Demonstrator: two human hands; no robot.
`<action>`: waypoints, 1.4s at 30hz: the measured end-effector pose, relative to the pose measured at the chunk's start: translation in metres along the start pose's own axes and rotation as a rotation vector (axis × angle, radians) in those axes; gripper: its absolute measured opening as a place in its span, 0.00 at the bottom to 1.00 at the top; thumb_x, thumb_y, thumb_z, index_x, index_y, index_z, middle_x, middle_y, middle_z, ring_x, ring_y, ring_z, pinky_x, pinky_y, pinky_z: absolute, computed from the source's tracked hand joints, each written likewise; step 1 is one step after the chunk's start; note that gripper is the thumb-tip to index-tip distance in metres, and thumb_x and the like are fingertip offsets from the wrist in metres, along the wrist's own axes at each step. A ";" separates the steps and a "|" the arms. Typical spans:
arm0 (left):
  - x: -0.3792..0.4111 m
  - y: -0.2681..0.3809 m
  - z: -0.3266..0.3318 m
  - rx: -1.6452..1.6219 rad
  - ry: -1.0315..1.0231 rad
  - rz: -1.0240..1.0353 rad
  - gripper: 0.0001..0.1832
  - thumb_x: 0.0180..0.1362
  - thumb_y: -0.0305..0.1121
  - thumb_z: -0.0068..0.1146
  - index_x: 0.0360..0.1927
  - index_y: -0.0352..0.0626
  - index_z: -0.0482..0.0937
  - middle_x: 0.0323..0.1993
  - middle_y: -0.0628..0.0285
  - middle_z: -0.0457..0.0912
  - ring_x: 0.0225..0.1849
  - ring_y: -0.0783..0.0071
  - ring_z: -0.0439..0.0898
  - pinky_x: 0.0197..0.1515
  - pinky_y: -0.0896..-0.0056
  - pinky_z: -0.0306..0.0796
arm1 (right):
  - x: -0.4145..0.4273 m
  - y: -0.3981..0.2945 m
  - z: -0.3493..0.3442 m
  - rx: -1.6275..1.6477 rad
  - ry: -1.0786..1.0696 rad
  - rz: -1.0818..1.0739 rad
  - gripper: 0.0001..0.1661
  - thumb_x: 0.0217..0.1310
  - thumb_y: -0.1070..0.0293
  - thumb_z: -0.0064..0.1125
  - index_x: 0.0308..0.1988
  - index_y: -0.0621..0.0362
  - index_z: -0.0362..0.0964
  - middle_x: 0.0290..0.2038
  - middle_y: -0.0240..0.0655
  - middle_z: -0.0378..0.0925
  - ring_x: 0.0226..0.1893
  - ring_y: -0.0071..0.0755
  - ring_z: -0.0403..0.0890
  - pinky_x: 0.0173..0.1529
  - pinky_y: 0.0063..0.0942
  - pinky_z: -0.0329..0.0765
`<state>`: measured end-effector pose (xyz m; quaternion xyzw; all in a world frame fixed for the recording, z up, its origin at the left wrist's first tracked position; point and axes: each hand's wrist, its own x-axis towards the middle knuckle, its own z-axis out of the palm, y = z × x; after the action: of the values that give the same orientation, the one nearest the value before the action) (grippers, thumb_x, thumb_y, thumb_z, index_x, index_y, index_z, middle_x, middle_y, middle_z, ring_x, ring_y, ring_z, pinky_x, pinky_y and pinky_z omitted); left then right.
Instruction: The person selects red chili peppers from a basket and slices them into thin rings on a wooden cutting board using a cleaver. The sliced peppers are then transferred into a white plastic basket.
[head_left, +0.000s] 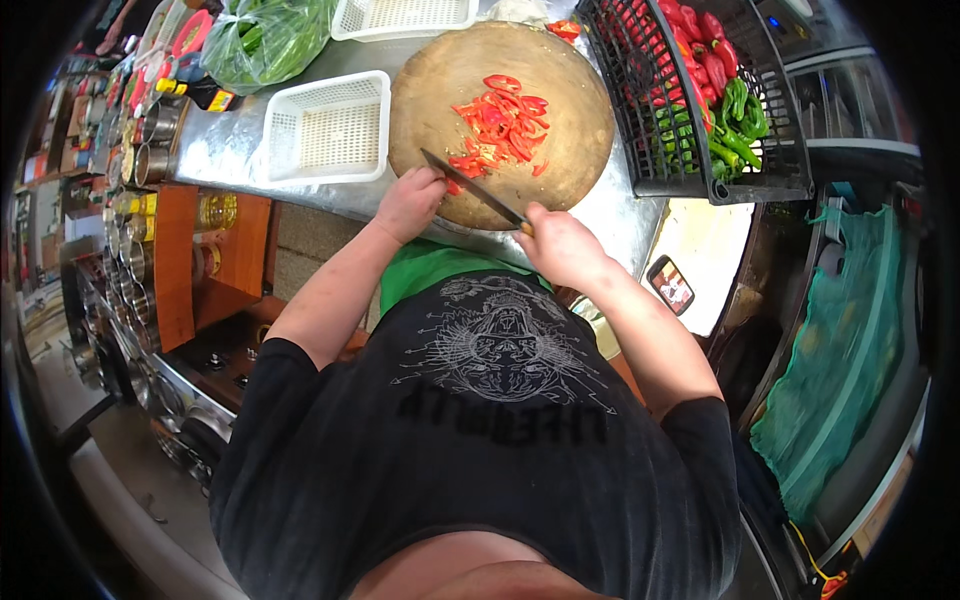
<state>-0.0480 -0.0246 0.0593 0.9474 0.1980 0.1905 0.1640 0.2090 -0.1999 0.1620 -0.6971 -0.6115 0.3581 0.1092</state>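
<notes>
A round wooden chopping board lies on a metal counter in front of me. Sliced red peppers are heaped near its middle. My right hand grips the handle of a kitchen knife, whose blade points up and left across the board's lower part. At the board's lower left edge, my left hand has its fingers bent close to the blade and to a small red pepper piece. Whether its fingers hold that piece is hard to tell.
Left of the board sits a white plastic basket, with another white basket behind it. A plastic bag of green vegetables and a dark bottle stand farther left. On the right, a black crate holds red and green peppers.
</notes>
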 end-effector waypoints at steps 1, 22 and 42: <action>-0.002 0.002 -0.002 -0.008 -0.009 0.014 0.10 0.55 0.24 0.63 0.41 0.44 0.86 0.48 0.58 0.84 0.51 0.53 0.83 0.54 0.56 0.79 | 0.003 0.002 0.005 0.005 -0.017 0.026 0.20 0.73 0.56 0.63 0.45 0.65 0.71 0.34 0.60 0.84 0.42 0.69 0.86 0.49 0.58 0.83; -0.015 -0.008 0.000 0.054 -0.140 0.022 0.15 0.53 0.22 0.62 0.45 0.46 0.86 0.52 0.60 0.86 0.52 0.52 0.84 0.53 0.55 0.82 | 0.008 -0.005 -0.007 -0.006 -0.100 0.019 0.20 0.76 0.55 0.60 0.48 0.64 0.74 0.38 0.57 0.86 0.44 0.66 0.87 0.52 0.56 0.83; 0.134 -0.039 0.026 -0.058 -0.060 -0.164 0.77 0.29 0.66 0.86 0.82 0.39 0.60 0.81 0.41 0.58 0.81 0.36 0.60 0.84 0.43 0.53 | -0.037 0.174 0.043 1.486 0.322 0.548 0.14 0.76 0.60 0.66 0.42 0.51 0.68 0.23 0.28 0.72 0.12 0.25 0.69 0.14 0.26 0.66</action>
<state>0.0645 0.0616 0.0606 0.9282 0.2640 0.1536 0.2124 0.3161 -0.2861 0.0415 -0.6102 0.0022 0.5804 0.5392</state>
